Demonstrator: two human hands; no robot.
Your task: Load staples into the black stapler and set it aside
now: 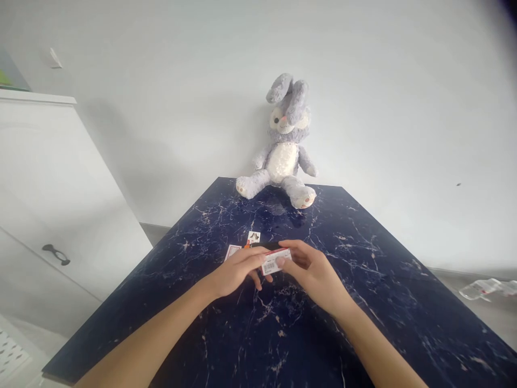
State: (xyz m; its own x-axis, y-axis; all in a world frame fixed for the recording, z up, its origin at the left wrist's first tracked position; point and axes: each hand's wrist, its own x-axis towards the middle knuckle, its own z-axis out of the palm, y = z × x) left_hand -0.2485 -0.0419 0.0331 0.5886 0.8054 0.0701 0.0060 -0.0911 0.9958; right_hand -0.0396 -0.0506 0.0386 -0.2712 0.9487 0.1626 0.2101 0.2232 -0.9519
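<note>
Between my two hands is a small white box with red edges and a barcode (270, 267) on the side facing me. My right hand (311, 267) grips its right part, the thumb pressed on the barcode side and the fingers behind. Closed about the left end of the box is my left hand (238, 269), with some lower fingers hanging below it. Just beyond my left hand lie a white card with a red border (233, 251) and a small card with a dark picture (254, 236). A black item (266, 245) behind the hands is mostly hidden.
A dark blue marbled table (278, 345) spreads under my hands. At its far edge a grey plush rabbit (284, 161) sits against the wall. To the left stands a white cabinet (52, 178); clear plastic packaging (480, 289) lies low beyond the right edge.
</note>
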